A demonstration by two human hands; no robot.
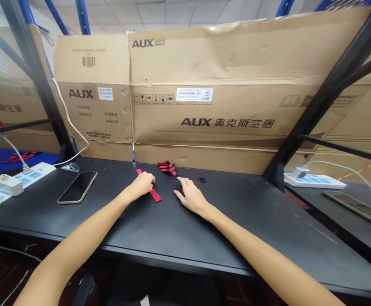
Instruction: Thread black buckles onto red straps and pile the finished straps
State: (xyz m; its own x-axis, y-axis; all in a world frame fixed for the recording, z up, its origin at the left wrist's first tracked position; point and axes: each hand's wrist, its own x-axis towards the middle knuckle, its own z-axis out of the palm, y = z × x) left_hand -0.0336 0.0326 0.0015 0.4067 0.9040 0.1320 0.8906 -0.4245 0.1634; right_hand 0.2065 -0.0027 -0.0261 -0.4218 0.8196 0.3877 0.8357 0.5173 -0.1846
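A flat red strap lies slantwise on the black table, its far end showing beyond my left hand. The fingers of that hand are curled down over the strap's middle and hide part of it. To the right, my right hand rests low over the table with thumb and fingers apart. Its fingertips reach the near end of a bundle of red and black straps; whether they touch it I cannot tell. A small black slotted buckle lies just right of my right hand.
On the left of the black table lie a phone, a small clear object and a white power strip with cables. Cardboard panels stand along the back. Dark metal frame posts rise on both sides.
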